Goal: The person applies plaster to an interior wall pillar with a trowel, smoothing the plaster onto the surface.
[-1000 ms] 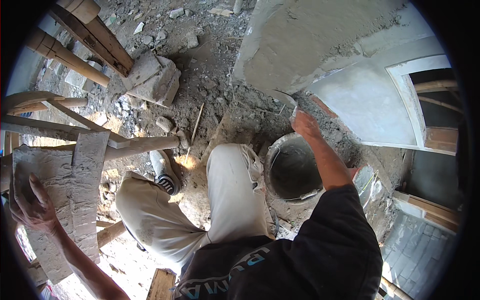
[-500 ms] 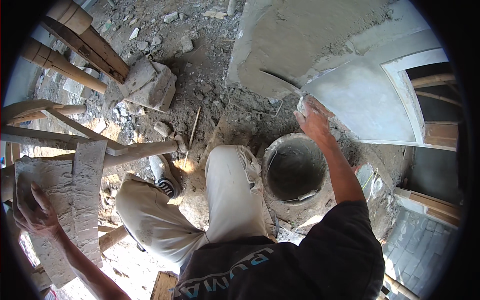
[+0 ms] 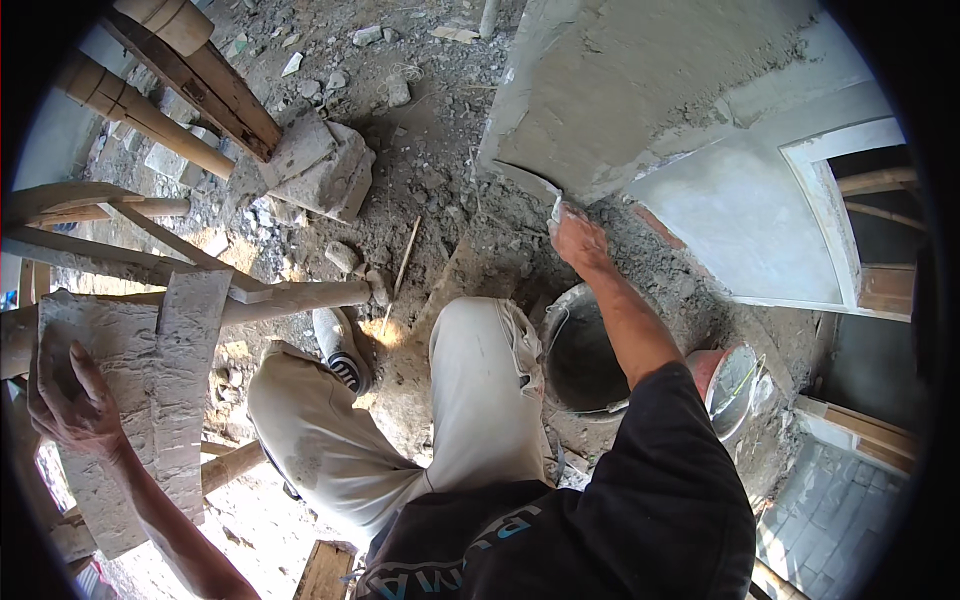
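Observation:
My left hand [image 3: 85, 410] is closed on the left part of a mortar-crusted board [image 3: 178, 400], the thumb lying across its face; the other fingers are partly hidden. My right hand [image 3: 580, 243] grips the handle of a trowel [image 3: 530, 180]. The trowel's thin blade shows nearly edge-on, at the lower corner of a wall of wet grey plaster [image 3: 640, 90]; whether it touches the plaster I cannot tell. Below my right forearm stands a round bucket [image 3: 585, 360] with dark grey contents, partly covered by the arm.
A reddish bucket [image 3: 707, 375] stands beside my right upper arm. Wooden poles [image 3: 300, 300] and props cross at the left. A concrete-like block [image 3: 330, 175] sits by an upright post. Rubble [image 3: 420, 130] covers the ground. A white-framed opening [image 3: 835, 210] lies at the right.
My right hand has drawn the trowel left and down along the plaster's lower edge. The board in my left hand has risen slightly. The reddish bucket shows more now.

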The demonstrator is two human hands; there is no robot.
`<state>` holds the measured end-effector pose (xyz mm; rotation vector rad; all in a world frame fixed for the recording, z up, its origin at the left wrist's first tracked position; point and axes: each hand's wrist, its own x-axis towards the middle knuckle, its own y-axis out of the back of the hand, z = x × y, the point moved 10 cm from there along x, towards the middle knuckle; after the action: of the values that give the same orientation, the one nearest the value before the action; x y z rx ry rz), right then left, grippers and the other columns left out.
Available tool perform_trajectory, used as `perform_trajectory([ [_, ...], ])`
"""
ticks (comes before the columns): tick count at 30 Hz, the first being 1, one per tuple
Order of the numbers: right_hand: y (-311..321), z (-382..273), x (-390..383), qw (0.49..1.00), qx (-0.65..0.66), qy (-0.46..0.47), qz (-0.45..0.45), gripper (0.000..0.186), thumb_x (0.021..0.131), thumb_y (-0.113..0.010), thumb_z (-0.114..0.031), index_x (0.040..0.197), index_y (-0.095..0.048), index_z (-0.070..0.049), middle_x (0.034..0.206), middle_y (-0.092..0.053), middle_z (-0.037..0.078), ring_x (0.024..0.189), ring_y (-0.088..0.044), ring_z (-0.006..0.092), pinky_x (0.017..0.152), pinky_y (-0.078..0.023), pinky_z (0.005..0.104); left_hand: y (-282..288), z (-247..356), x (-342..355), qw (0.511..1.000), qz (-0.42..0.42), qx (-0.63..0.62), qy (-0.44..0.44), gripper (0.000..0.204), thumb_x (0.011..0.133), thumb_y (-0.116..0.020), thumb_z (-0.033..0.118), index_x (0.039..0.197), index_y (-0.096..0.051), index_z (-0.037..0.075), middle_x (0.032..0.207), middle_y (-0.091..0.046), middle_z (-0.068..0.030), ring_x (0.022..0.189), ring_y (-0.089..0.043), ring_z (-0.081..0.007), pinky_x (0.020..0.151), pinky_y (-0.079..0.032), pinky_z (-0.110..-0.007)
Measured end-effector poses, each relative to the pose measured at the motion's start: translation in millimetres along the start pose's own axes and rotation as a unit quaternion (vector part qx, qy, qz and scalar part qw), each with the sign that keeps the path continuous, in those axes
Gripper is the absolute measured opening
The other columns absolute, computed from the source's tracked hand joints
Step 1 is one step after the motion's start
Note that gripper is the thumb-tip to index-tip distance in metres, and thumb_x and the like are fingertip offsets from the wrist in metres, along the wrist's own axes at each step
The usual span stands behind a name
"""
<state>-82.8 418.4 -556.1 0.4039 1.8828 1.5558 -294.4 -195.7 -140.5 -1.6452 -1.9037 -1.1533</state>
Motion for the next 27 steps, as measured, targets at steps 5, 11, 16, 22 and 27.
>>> perform_trajectory([
  [5,30.6,-7.6,-10.3,0.999,0.044,-0.01,0.016,0.041,0.095,-0.054,-0.035,0.123,-0.054,-0.005,0.119,-0.065,0.02,0.113,-0.061,0.038,0.096,-0.048,0.0495,4.0,4.2,4.1,1.0,0.008,-0.015,-0.002,0.036,0.093,-0.066,0.041,0.112,-0.072,0.012,0.111,-0.069,0.0006,0.096,-0.06,-0.0162,0.084,-0.048,-0.032],
  [11,69.3,-9.1,-16.2,0.999,0.045,-0.009,0.02,0.041,0.096,-0.053,-0.036,0.123,-0.056,-0.005,0.12,-0.065,0.021,0.114,-0.061,0.0385,0.098,-0.047,0.0484,-3.5,1.0,-1.6,1.0,-0.017,0.018,0.004,0.039,0.092,-0.066,0.045,0.114,-0.072,0.014,0.113,-0.068,0.001,0.098,-0.06,-0.0162,0.085,-0.047,-0.034],
  [16,117.5,0.8,-32.1,0.996,0.091,-0.006,0.001,0.051,0.094,-0.057,-0.043,0.128,-0.054,-0.004,0.117,-0.065,0.025,0.112,-0.06,0.0439,0.096,-0.046,0.05,-4.5,-5.5,-4.2,1.0,-0.013,-0.012,0.016,0.041,0.091,-0.066,0.048,0.114,-0.072,0.014,0.114,-0.068,0.0021,0.098,-0.06,-0.0173,0.088,-0.045,-0.036],
  [22,127.7,33.9,-68.4,0.984,0.163,0.024,0.063,0.059,0.095,-0.053,-0.045,0.137,-0.049,-0.003,0.123,-0.062,0.027,0.117,-0.057,0.0438,0.099,-0.044,0.0495,-11.7,-19.1,-13.6,0.999,-0.017,0.027,0.024,0.042,0.091,-0.066,0.049,0.112,-0.072,0.013,0.11,-0.07,0.0016,0.097,-0.06,-0.0186,0.087,-0.046,-0.037],
  [27,59.9,61.6,-63.7,0.993,0.08,-0.052,-0.065,0.062,0.094,-0.055,-0.046,0.14,-0.047,-0.005,0.127,-0.061,0.025,0.12,-0.057,0.0412,0.101,-0.044,0.0462,-12.4,-17.3,-11.6,1.0,-0.017,0.018,0.02,0.042,0.09,-0.066,0.05,0.111,-0.072,0.015,0.108,-0.071,0.0017,0.097,-0.06,-0.0182,0.087,-0.046,-0.036],
])
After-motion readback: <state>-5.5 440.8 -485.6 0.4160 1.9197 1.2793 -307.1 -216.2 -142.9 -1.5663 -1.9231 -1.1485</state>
